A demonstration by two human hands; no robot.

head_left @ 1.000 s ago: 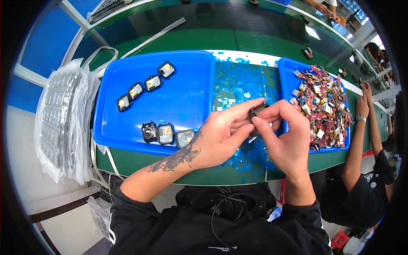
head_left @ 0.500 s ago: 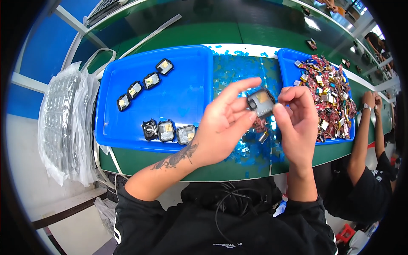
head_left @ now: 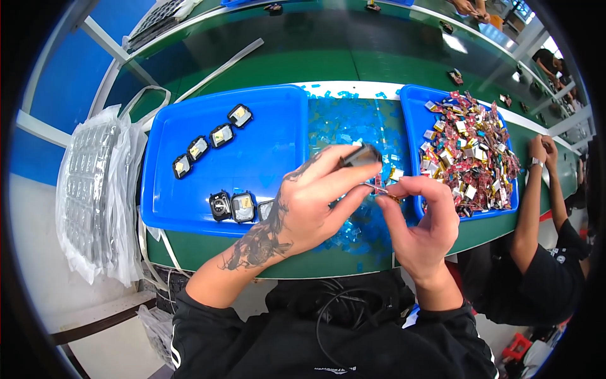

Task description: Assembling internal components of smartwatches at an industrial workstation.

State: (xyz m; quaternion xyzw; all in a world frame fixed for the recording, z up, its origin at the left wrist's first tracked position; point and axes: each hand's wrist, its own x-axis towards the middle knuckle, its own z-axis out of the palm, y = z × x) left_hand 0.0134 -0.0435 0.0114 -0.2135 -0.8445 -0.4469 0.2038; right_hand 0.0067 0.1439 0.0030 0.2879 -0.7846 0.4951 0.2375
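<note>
- Left hand (head_left: 303, 208) up front, fingers closed round a small dark square part (head_left: 361, 155), pinched at the fingertips and held above the table (head_left: 391, 63).
- Right hand (head_left: 420, 218) just beside it, thumb and forefinger nipped shut on a thin strip (head_left: 379, 187) that runs toward the left fingers; what the strip is, too small to tell.
- Half a second ago the part sat higher, between both hands, its pale face turned up; now it has tipped dark side up in the left hand alone, and the right hand has dropped a touch lower.
- Under both hands, a scatter of blue film scraps (head_left: 353, 123) over the table.
- Left of the left hand, a blue tray (head_left: 271, 114): three finished parts (head_left: 233, 205) in a row close to the wrist, four more (head_left: 211, 142) in a slanting line further off. Same places as before.
- Right of the right hand, a second blue tray (head_left: 413, 104) heaped with red and gold pieces (head_left: 470, 151).
- Far left, a clear plastic bag (head_left: 95, 196) hangs off the table edge.
- Far right, another person's arm (head_left: 530, 208) rests at the tray's end.
</note>
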